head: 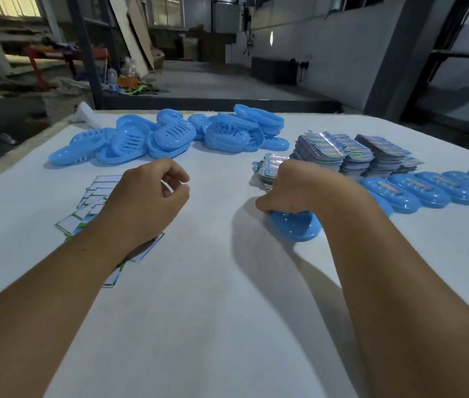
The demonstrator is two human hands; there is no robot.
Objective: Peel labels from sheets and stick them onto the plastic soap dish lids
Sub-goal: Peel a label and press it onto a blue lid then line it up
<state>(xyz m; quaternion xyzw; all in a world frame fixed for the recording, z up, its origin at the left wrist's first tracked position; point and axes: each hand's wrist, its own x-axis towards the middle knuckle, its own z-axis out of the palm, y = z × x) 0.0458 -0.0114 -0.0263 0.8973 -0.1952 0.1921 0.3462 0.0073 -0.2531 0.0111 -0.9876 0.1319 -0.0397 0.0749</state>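
Right hand (290,188) pressed lid (296,225) under curled fingers; left hand (147,196), fingers loosely curled, pinch uncertain, lay leftward.

I see a white table (213,282). The heap of soap dish lids (170,136) is bright blue with slotted tops, and so is the lid (296,225) under my right hand (290,188). The label stacks (351,150) shimmer silver with multicoloured print. The spent backing sheets (95,196) are white with green-blue edges. The row of labelled lids (428,191) is blue with colourful strips.
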